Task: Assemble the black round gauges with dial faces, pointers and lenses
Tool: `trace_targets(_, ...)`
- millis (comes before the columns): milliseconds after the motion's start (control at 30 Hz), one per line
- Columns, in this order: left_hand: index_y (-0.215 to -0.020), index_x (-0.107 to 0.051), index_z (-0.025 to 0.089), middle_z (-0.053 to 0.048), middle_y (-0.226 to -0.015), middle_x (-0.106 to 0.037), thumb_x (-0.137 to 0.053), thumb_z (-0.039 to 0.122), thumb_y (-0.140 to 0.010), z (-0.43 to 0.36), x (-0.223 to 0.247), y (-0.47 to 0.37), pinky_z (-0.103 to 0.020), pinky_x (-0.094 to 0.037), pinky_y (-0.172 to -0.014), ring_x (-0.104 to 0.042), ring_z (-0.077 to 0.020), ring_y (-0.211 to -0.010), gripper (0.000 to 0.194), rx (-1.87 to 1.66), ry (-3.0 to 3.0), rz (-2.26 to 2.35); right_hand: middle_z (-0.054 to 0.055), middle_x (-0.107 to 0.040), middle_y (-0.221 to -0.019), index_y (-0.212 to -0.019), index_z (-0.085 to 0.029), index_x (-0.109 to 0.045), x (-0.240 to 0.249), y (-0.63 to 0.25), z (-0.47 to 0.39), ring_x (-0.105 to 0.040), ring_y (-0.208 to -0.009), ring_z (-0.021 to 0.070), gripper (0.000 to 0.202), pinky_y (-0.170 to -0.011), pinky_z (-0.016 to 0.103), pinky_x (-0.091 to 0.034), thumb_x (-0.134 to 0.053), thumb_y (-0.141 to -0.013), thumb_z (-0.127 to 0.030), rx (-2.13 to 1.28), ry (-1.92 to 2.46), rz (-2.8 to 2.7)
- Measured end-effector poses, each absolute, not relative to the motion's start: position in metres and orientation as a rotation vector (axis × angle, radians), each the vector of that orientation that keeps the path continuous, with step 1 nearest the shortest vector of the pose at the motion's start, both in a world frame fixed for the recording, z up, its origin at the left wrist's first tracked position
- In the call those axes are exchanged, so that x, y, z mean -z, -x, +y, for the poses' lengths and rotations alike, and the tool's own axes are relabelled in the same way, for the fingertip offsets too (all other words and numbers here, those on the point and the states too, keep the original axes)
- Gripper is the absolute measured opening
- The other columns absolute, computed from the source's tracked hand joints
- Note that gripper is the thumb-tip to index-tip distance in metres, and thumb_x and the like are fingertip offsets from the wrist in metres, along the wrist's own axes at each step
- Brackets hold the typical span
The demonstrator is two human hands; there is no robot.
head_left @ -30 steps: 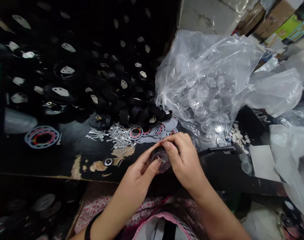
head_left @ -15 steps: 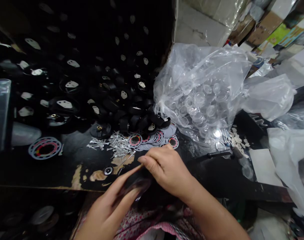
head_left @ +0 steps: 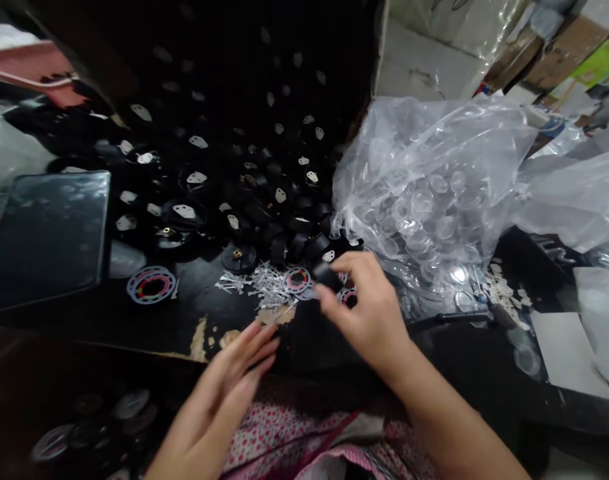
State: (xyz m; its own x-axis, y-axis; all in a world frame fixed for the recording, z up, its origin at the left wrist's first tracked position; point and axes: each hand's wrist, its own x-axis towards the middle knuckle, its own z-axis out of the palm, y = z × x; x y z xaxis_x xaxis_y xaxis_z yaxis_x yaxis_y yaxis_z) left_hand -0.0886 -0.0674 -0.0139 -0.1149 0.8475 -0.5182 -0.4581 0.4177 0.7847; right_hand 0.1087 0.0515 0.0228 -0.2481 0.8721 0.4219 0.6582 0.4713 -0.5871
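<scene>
One short black cylindrical piece [head_left: 327, 275], pinched between thumb and fingers of the right hand [head_left: 371, 303]; in my head view it overlaps the row of thin grey discs printed with red and black rings [head_left: 298, 281], and I cannot tell whether it touches them.

One left hand [head_left: 229, 383], slightly blurred, fingers extended and grasping nothing that I can see, at the near edge of the worn black tabletop [head_left: 324, 357].

One loose heap of small white plastic pins [head_left: 270, 285], just left of the discs. Many round black housings with pale tags [head_left: 279, 248], piled behind.

One clear plastic bag [head_left: 429, 137], right of the pile, holding transparent round caps [head_left: 421, 201]. One blank white card [head_left: 567, 350], far right.
</scene>
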Motion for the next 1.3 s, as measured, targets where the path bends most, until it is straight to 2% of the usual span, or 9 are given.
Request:
trace_targets(133,-0.127,-0.070,0.035,0.000,-0.154,-0.054,-0.081,0.038,-0.079,-0.032,0.003,0.039,-0.032,-0.048,-0.108,-0.041,-0.0295,-0.146,0.049,-1.092,-0.379,1.114,0.011,-0.070,-0.105,-0.101,-0.015,-0.069,-0.020,-0.098,0.001,-0.064,-0.101,0.0249,0.016,-0.089,0.042,-0.053,-0.062,-0.096,-0.029,-0.491,1.307,-2.155)
trace_targets(233,-0.121,-0.073,0.040,0.004,-0.151,-0.057,-0.086,0.040,-0.073,-0.025,0.006,0.032,-0.020,-0.056,-0.091,-0.046,-0.0270,-0.143,0.050,-1.026,-0.247,1.130,0.009,-0.069,-0.108,-0.109,-0.019,-0.070,-0.024,-0.109,-0.011,-0.065,-0.104,0.0195,0.020,-0.091,0.035,-0.055,-0.054,-0.099,-0.016,-0.688,1.259,-2.084)
trace_targets(333,-0.114,-0.076,0.036,0.002,-0.143,-0.065,-0.088,0.037,-0.070,-0.025,0.011,0.037,-0.017,-0.057,-0.087,-0.055,-0.0255,-0.135,0.045,-1.021,-0.219,1.107,0.006,-0.069,-0.104,-0.110,-0.021,-0.070,-0.026,-0.134,-0.001,-0.067,-0.100,0.0161,0.021,-0.089,0.031,-0.056,-0.053,-0.099,-0.018,-0.710,1.304,-1.927)
trace_targets(533,-0.104,-0.079,0.021,-0.008,-0.122,-0.077,-0.083,0.028,-0.076,-0.024,0.011,0.042,-0.027,-0.060,-0.091,-0.069,-0.0255,-0.117,0.029,-1.092,-0.049,1.046,0.013,-0.062,-0.119,-0.119,-0.019,-0.066,-0.007,-0.158,0.035,-0.060,-0.114,0.0308,0.035,-0.097,0.052,-0.049,-0.073,-0.084,-0.023,-0.555,1.824,-2.107)
trace_targets(667,-0.104,-0.078,0.020,-0.011,-0.118,-0.078,-0.070,0.032,-0.089,-0.022,0.006,0.042,-0.036,-0.064,-0.085,-0.074,-0.0281,-0.107,0.020,-1.063,0.071,0.950,0.004,-0.066,-0.092,-0.093,-0.020,-0.064,-0.001,-0.154,0.034,-0.064,-0.086,0.0194,0.005,-0.080,0.037,-0.052,-0.064,-0.088,-0.022,-0.854,1.745,-1.765)
trace_targets(833,-0.101,-0.077,0.024,-0.005,-0.109,-0.079,-0.061,0.031,-0.096,-0.016,0.000,0.038,-0.033,-0.066,-0.073,-0.077,-0.0242,-0.092,0.018,-1.043,0.079,0.925,-0.003,-0.064,-0.076,-0.093,-0.021,-0.065,-0.011,-0.152,0.020,-0.057,-0.063,0.0115,0.013,-0.061,0.025,-0.047,-0.067,-0.087,-0.033,-1.275,1.461,-1.418)
trace_targets(1000,-0.104,-0.077,0.022,-0.006,-0.108,-0.078,-0.067,0.032,-0.093,-0.017,0.001,0.033,-0.028,-0.063,-0.082,-0.073,-0.0187,-0.096,0.018,-1.068,-0.095,0.930,-0.001,-0.070,-0.082,-0.092,-0.022,-0.068,-0.028,-0.139,0.011,-0.064,-0.075,0.0141,0.006,-0.070,0.027,-0.051,-0.065,-0.090,-0.027,-1.047,1.464,-1.520)
trace_targets(1133,-0.105,-0.080,0.029,-0.003,-0.112,-0.077,-0.079,0.036,-0.081,-0.024,0.002,0.028,-0.026,-0.062,-0.081,-0.069,-0.0240,-0.111,0.025,-1.050,-0.218,0.957,0.000,-0.070,-0.087,-0.089,-0.022,-0.066,-0.034,-0.122,0.009,-0.065,-0.081,0.0149,0.005,-0.075,0.028,-0.051,-0.062,-0.092,-0.020,-0.983,1.434,-1.713)
trace_targets(1300,-0.116,-0.077,0.031,-0.004,-0.130,-0.072,-0.080,0.039,-0.081,-0.026,0.008,0.030,-0.028,-0.062,-0.082,-0.066,-0.0291,-0.119,0.036,-1.015,-0.339,1.015,-0.002,-0.065,-0.079,-0.089,-0.022,-0.060,-0.029,-0.120,0.010,-0.061,-0.068,0.0120,0.005,-0.062,0.025,-0.049,-0.065,-0.090,-0.024,-1.139,1.512,-1.618)
